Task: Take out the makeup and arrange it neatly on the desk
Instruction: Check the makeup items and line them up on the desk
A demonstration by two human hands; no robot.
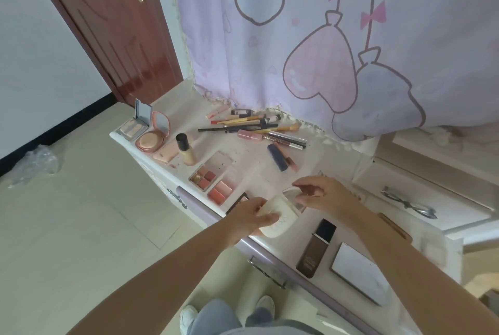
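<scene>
Head view: left hand (253, 214) grips cream compact (278, 220); right hand (322, 193) pinches its lid (291, 193).

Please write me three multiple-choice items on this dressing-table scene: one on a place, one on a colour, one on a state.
1. Where does the dark foundation bottle lie?
A. on the floor by the door
B. on the desk, between the white jar and the white compact
C. inside the round compact

2. What colour is the case of the round compact at the far left of the desk?
A. pink
B. green
C. black

3. How is the white jar held?
A. it stands alone, untouched
B. it lies on the floor
C. the left hand grips its body while the right hand is at its opening

Key: 1 B, it lies flat between those two things. 2 A, its open lid and base are pink. 3 C, left fingers wrap the jar and right fingers pinch at its rim.
</scene>
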